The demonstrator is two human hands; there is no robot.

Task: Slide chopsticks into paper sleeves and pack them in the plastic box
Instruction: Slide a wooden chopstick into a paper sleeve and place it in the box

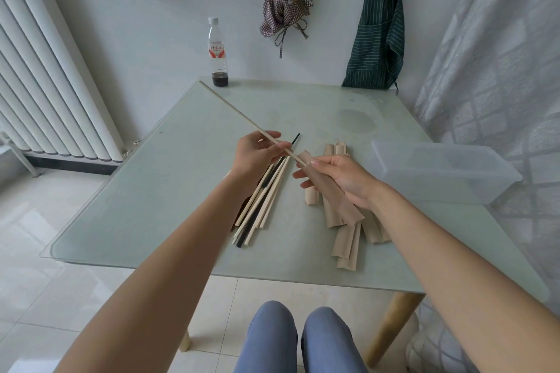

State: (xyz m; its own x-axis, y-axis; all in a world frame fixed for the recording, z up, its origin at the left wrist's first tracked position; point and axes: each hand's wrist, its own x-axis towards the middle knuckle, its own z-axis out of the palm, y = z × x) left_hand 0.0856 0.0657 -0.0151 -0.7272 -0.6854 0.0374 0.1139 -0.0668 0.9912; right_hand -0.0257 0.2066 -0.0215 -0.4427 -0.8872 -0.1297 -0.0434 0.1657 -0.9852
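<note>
Fingers of the left hand (257, 153) pinch a pale chopstick (242, 119) near its lower end, the stick slanting up and away to the left, its tip at the mouth of a brown paper sleeve (330, 191). Thumb and curled fingers of the right hand (342, 179) grip that sleeve, held above the glass table (151, 191). Both forearms reach forward. Loose chopsticks (260, 206) lie under the left wrist, spare sleeves (348, 239) beneath the right, and the clear plastic box (439, 172) sits to the right.
</note>
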